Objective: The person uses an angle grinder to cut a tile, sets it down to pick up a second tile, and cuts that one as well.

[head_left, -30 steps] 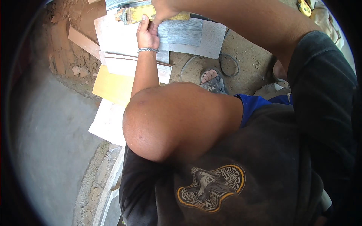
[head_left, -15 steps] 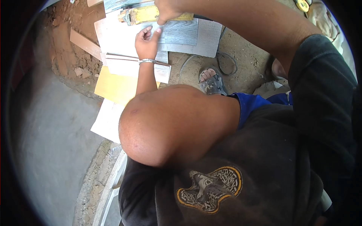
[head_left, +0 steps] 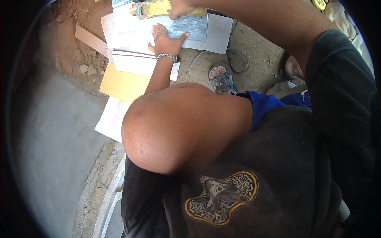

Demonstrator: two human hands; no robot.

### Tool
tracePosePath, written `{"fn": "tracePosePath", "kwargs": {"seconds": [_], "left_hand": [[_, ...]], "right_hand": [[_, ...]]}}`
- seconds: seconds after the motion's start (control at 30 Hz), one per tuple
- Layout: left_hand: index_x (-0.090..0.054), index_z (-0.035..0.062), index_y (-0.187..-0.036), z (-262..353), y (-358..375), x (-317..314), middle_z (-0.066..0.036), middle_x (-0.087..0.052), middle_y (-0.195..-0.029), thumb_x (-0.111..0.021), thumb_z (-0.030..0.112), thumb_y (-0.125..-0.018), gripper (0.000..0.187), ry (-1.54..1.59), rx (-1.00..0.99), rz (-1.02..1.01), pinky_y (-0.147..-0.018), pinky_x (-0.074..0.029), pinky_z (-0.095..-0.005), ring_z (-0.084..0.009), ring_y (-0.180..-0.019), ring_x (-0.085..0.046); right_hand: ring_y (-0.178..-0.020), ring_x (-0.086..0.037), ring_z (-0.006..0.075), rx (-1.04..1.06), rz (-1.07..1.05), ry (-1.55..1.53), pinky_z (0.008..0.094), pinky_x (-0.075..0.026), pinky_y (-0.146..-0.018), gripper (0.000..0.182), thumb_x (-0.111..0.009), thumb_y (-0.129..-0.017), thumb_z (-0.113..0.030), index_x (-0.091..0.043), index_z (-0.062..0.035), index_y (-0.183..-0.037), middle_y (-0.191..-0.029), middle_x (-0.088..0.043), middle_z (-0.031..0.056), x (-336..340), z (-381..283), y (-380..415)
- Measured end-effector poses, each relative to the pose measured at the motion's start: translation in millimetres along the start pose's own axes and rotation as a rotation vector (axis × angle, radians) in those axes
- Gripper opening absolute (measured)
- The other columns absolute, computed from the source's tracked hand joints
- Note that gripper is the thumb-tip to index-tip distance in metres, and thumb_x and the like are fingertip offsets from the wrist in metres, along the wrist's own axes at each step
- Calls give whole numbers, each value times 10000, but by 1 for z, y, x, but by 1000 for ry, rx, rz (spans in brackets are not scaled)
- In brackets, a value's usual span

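Farthest left is the grey floor (head_left: pixel 51 158), with reddish soil (head_left: pixel 65 59) above it and a brown plank (head_left: pixel 90 39) lying from the soil towards the boards. Just beside these, a white sheet (head_left: pixel 109 119) sticks out from under a yellow board (head_left: pixel 123 81), and a pale board (head_left: pixel 127 31) lies higher up. Above that is the yellow tool (head_left: pixel 152 8), near the top edge of the view, its head pointing left. Below it the left hand (head_left: pixel 166 43), a chain at the wrist, is spread palm down with the thumb out, holding nothing; it seems to rest on the boards, though firm contact cannot be told. The right hand (head_left: pixel 180 7) is closed round the tool's body, partly cut off by the frame. Next comes a grey board (head_left: pixel 190 29), then a sandalled foot (head_left: pixel 217 72), a looped cord (head_left: pixel 248 61) on the ground and, far right, a tape measure (head_left: pixel 318 4). The step in hand looks like steadying the boards while the tool is held over them; moving it calls for a firm right grip and left fingers clear of its head.
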State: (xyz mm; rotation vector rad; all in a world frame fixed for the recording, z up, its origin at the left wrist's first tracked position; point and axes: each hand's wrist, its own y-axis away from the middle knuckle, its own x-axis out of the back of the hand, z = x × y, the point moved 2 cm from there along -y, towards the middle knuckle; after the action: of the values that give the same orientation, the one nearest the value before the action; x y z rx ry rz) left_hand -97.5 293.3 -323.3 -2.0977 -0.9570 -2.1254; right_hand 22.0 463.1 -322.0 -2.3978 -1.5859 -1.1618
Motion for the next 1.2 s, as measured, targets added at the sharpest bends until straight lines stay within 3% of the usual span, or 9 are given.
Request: {"fn": "tracePosePath", "kwargs": {"seconds": [0.2,0.67,0.73,0.8,1.2], "left_hand": [[-233,11,-1600,6,5,9,-192,-221,-1676,-765,745,-689,1285,-71,79,-29,-1174,-193,-637,-376,-1530,-241],[-228,14,-1602,14,3,18,-168,-229,-1681,-768,752,-677,1300,-103,109,-82,-1123,-274,-569,-361,-1453,-365],[-217,22,-1607,13,3,17,-163,-223,-1684,-764,753,-680,1301,-113,119,-91,-1126,-276,-575,-359,-1451,-367],[-212,26,-1609,14,4,18,-161,-217,-1686,-763,752,-681,1301,-109,122,-91,-1129,-273,-585,-360,-1456,-361],[-181,34,-1617,12,3,17,-185,-193,-1686,-767,749,-683,1314,-70,116,-93,-1120,-244,-674,-395,-1481,-324]], "right_hand": [[-882,-735,331,25,14,12,408,-588,-787,509,-767,-666,-393,-762,40,-933,-916,-739,246,-2,5,4],[-906,-729,360,-20,2,-71,421,-586,-813,520,-778,-681,-378,-750,54,-969,-960,-731,275,4,21,46],[-910,-728,363,-26,6,-86,425,-586,-814,520,-778,-682,-379,-751,52,-972,-963,-730,276,2,21,49],[-924,-721,376,6,65,-16,420,-577,-848,677,-782,-686,-363,-651,152,-1106,-975,-716,299,0,21,50],[-981,-711,396,-31,88,-6,414,-568,-889,702,-781,-690,-361,-634,162,-1134,-1032,-701,321,5,33,94]]}}
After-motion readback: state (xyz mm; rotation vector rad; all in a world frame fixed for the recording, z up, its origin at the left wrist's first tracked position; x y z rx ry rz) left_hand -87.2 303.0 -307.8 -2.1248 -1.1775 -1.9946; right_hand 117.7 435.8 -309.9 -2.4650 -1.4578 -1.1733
